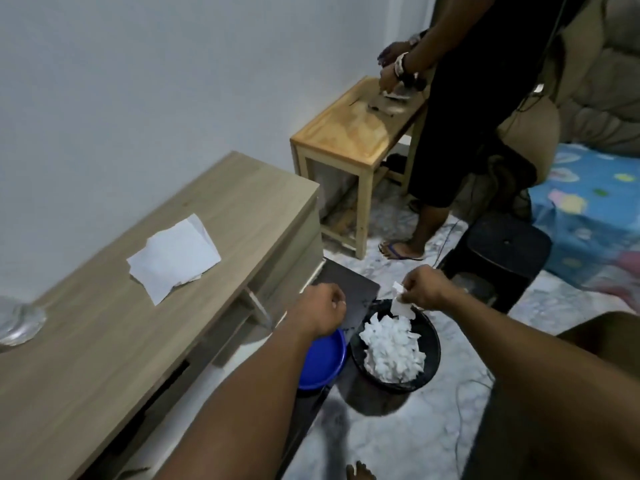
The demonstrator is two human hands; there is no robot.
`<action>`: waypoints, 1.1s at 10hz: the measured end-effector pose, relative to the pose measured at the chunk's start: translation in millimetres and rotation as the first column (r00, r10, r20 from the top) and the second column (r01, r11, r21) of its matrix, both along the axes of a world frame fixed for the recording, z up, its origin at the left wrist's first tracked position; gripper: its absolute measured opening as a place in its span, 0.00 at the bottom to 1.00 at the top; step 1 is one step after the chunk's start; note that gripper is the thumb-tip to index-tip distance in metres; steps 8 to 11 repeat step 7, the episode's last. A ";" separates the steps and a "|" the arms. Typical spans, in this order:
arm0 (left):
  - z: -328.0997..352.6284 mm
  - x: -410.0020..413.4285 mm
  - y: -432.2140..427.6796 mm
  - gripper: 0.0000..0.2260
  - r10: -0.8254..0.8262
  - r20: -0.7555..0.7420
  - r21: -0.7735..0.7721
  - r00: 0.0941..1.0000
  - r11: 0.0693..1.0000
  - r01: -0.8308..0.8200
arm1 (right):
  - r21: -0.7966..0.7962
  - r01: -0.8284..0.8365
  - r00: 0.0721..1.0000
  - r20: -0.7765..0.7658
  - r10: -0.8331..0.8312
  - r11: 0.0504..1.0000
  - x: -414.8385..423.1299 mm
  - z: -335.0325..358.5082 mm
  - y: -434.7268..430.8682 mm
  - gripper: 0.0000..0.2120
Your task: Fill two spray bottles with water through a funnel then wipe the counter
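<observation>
Counter (145,341): pale wood-grain laminate, matt, smooth; white paper sheets (173,258) lying on it. Side table (349,129): light varnished pine, slight sheen. Bin (431,355): black plastic, holding torn white paper scraps (391,351); lid (322,362): glossy blue plastic; floor (415,438): marbled, polished

Left of the black bin (394,348), the blue lid (325,362) is half hidden under a forearm. A clear, blurred object (17,320) is cut off at the frame edge.
</observation>
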State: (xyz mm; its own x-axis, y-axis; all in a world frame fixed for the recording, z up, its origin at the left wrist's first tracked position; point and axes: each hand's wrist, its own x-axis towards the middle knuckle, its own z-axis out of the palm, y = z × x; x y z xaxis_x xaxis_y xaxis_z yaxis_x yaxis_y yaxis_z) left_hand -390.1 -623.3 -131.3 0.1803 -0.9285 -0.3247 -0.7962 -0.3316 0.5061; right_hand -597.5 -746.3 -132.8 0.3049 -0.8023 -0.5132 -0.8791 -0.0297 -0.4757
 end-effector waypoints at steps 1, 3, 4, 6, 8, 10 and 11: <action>-23.4 -19.0 -10.7 0.11 -0.026 -0.030 0.079 0.999 0.997 0.028 | 0.024 0.064 0.997 -0.032 -0.064 0.998 -21.9 -33.6 -4.1 0.08; -64.2 -45.6 -17.9 0.12 -0.037 -0.096 0.184 0.995 0.981 0.054 | -0.011 0.032 0.990 -0.137 -0.033 0.999 -49.9 -85.0 -0.8 0.10; -77.7 -52.3 -19.3 0.14 -0.028 -0.111 0.207 0.993 0.977 0.050 | -0.037 0.036 0.986 -0.162 -0.041 0.999 -57.4 -95.7 -4.4 0.06; -84.4 -57.1 -19.3 0.15 -0.012 -0.125 0.227 0.992 0.973 0.041 | -0.045 0.082 0.984 -0.156 -0.088 0.996 -56.8 -102.9 -12.5 0.15; -82.3 -56.8 -18.9 0.16 0.020 -0.142 0.208 0.990 0.978 0.011 | -0.005 0.095 0.991 -0.093 -0.095 0.995 -54.5 -102.8 -12.4 0.17; -82.3 -56.8 -18.9 0.16 0.020 -0.142 0.208 0.990 0.978 0.011 | -0.005 0.095 0.991 -0.093 -0.095 0.995 -54.5 -102.8 -12.4 0.17; -82.3 -56.8 -18.9 0.16 0.020 -0.142 0.208 0.990 0.978 0.011 | -0.005 0.095 0.991 -0.093 -0.095 0.995 -54.5 -102.8 -12.4 0.17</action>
